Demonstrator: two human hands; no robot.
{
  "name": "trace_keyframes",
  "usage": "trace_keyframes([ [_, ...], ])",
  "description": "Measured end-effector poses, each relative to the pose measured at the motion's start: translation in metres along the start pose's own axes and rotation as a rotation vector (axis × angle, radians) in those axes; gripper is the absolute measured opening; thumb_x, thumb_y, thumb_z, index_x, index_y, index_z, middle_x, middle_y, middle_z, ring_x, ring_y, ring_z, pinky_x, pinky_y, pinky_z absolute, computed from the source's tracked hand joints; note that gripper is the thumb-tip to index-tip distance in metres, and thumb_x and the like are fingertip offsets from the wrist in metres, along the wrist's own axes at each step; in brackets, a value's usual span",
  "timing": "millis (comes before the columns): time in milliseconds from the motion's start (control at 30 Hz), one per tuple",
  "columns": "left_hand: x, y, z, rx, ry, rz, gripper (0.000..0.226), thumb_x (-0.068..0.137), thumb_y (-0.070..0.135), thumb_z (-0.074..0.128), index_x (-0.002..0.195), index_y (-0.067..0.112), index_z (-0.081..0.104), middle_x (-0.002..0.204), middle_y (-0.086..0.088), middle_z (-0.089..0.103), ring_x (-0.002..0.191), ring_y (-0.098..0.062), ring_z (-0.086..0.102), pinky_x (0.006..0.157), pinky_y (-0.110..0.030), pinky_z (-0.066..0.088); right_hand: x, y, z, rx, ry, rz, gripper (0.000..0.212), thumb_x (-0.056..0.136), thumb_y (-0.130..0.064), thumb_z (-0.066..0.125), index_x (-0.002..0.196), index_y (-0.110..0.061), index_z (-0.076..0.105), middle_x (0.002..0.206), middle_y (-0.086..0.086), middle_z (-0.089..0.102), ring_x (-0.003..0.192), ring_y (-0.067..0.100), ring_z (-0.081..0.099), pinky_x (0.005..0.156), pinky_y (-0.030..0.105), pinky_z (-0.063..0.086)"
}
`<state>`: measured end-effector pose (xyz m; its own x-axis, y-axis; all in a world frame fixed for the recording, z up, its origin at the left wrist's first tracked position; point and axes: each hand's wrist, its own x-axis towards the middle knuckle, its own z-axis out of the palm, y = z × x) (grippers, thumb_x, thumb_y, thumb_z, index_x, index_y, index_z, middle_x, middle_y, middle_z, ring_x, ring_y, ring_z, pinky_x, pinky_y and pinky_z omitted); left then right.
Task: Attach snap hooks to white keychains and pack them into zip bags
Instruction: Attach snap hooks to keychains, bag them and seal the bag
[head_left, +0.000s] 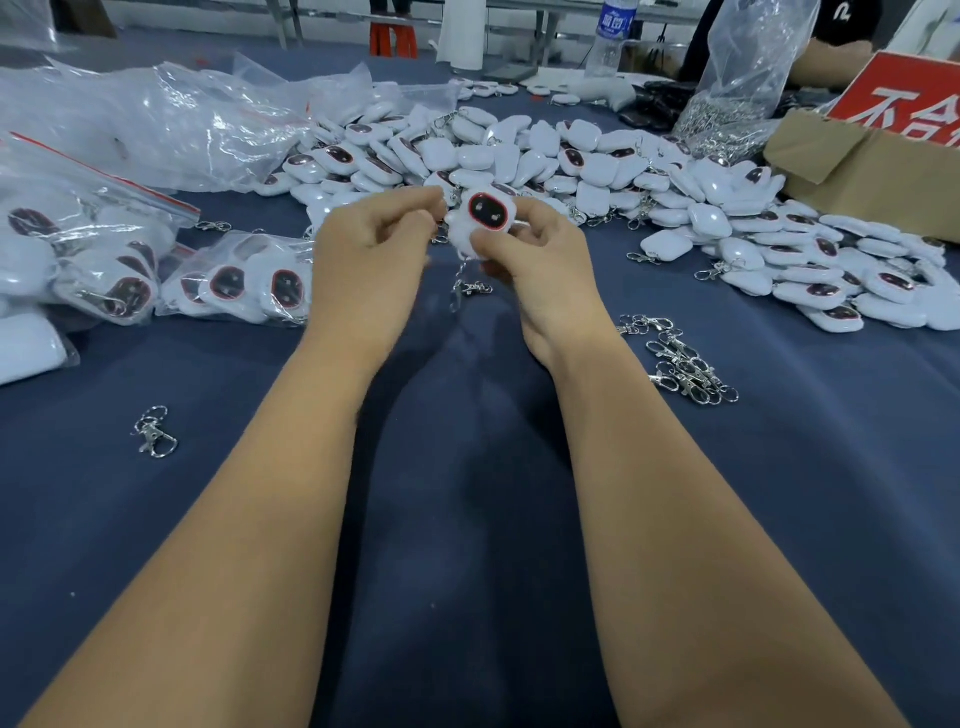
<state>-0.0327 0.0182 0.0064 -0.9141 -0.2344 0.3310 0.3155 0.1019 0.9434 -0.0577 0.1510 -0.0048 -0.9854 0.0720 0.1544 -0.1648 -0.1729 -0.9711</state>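
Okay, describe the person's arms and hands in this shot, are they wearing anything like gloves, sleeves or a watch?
Both forearms are bare along their whole visible length: no sleeves in view, no gloves. The left hand and right hand show no rings, and neither wrist carries a watch, band or bracelet. No markings or tape are visible on either arm.

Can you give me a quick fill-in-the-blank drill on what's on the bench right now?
1. Both hands hold one white plastic keychain whose dark face is ringed in ____.
2. The loose pile of silver metal snap hooks lies beside the ____ forearm.
3. The table is covered in dark ____ cloth.
4. The sealed clear zip bags of keychains lie on the person's ____ side.

Missing words: red; right; blue; left
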Motion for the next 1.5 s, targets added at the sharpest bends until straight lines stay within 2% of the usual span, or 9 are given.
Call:
trace_keyframes([
  [133, 0.002, 0.003, -0.032, 0.583, 0.288, 0.189, 0.022, 0.079, 0.039, 0.048, 0.078, 0.028, 0.067, 0.068, 0.015, 0.062, 0.086, -0.018, 0.062, 0.074, -0.031, 0.047, 0.0, 0.0, 0.002, 0.037, 0.056, 0.01, 0.024, 0.091, 0.002, 0.06, 0.099, -0.02, 0.053, 0.082, 0.001, 0.068, 0.066, 0.011, 0.062, 0.064, 0.02, 0.052],
  [300, 0.009, -0.003, -0.047, 1.195, -0.008, -0.07, 0.027, 0.077, 0.046, 0.062, 0.098, 0.032, 0.072, 0.104, -0.006, 0.065, 0.112, -0.037, 0.045, 0.088, -0.041, 0.042, -0.001, 0.0, 0.008, 0.103, 0.076, 0.063, 0.018, 0.097, -0.005, 0.052, 0.107, -0.018, 0.044, 0.088, 0.008, 0.07, 0.066, 0.012, 0.069, 0.061, 0.021, 0.054],
  [600, 0.008, -0.002, -0.038, 0.699, 0.073, 0.115, 0.029, 0.091, 0.031, 0.058, 0.076, 0.011, 0.073, 0.065, -0.006, 0.065, 0.066, -0.019, 0.054, 0.059, -0.026, 0.042, -0.011, -0.003, 0.031, 0.408, -0.045, 0.001, 0.013, 0.093, 0.006, 0.059, 0.102, -0.004, 0.059, 0.09, 0.012, 0.07, 0.081, 0.018, 0.07, 0.082, 0.029, 0.059],
  [867, 0.001, 0.002, -0.013, 0.403, 0.217, 0.137, 0.021, 0.091, 0.031, 0.058, 0.085, 0.023, 0.077, 0.07, 0.013, 0.065, 0.068, -0.005, 0.054, 0.068, -0.018, 0.044, -0.016, -0.005, 0.031, -0.323, 0.002, -0.217, 0.01, 0.085, -0.012, 0.072, 0.087, -0.02, 0.065, 0.083, -0.001, 0.071, 0.077, 0.009, 0.064, 0.075, 0.028, 0.053],
  [967, -0.001, 0.004, -0.01, 0.384, 0.211, 0.149, 0.015, 0.089, 0.03, 0.061, 0.088, 0.029, 0.076, 0.088, 0.011, 0.067, 0.083, -0.002, 0.056, 0.074, -0.013, 0.041, -0.016, -0.005, 0.03, -0.653, -0.067, -0.212, 0.013, 0.085, -0.021, 0.07, 0.076, -0.029, 0.066, 0.105, -0.002, 0.06, 0.106, 0.013, 0.051, 0.096, 0.035, 0.045],
  [1033, -0.001, 0.006, -0.01, 0.371, 0.125, 0.193, 0.013, 0.09, 0.025, 0.064, 0.086, 0.029, 0.075, 0.089, 0.01, 0.064, 0.088, -0.004, 0.056, 0.079, -0.015, 0.041, -0.019, -0.006, 0.03, -0.571, -0.215, -0.066, 0.006, 0.088, -0.013, 0.065, 0.087, -0.014, 0.071, 0.116, 0.012, 0.06, 0.113, 0.017, 0.052, 0.103, 0.043, 0.043],
  [1133, -0.003, 0.011, -0.012, 0.342, -0.06, 0.228, 0.015, 0.09, 0.02, 0.064, 0.092, 0.018, 0.079, 0.097, -0.002, 0.066, 0.093, -0.006, 0.057, 0.081, -0.012, 0.041, -0.017, -0.002, 0.027, -0.509, -0.24, -0.022, 0.008, 0.09, -0.007, 0.062, 0.087, -0.007, 0.069, 0.09, 0.018, 0.071, 0.084, 0.023, 0.063, 0.087, 0.046, 0.052],
  [1267, -0.007, 0.012, -0.023, 0.254, -0.308, 0.182, 0.04, 0.074, 0.017, 0.053, 0.107, 0.022, 0.076, 0.101, -0.003, 0.072, 0.095, -0.004, 0.062, 0.077, -0.013, 0.047, -0.009, 0.003, 0.023, -0.533, 0.043, -0.03, 0.031, 0.085, -0.01, 0.062, 0.056, -0.021, 0.056, 0.052, -0.009, 0.052, 0.057, 0.013, 0.045, 0.057, 0.028, 0.039],
  [1500, -0.002, -0.009, -0.018, 0.561, -0.35, 0.351, 0.048, 0.083, 0.035, 0.062, 0.129, 0.021, 0.064, 0.116, -0.001, 0.068, 0.11, -0.021, 0.058, 0.099, -0.04, 0.044, -0.006, -0.012, 0.012, 0.039, 0.123, 0.188, 0.022, 0.092, -0.008, 0.05, 0.073, -0.014, 0.06, 0.064, 0.001, 0.058, 0.046, 0.011, 0.051, 0.053, 0.025, 0.044],
])
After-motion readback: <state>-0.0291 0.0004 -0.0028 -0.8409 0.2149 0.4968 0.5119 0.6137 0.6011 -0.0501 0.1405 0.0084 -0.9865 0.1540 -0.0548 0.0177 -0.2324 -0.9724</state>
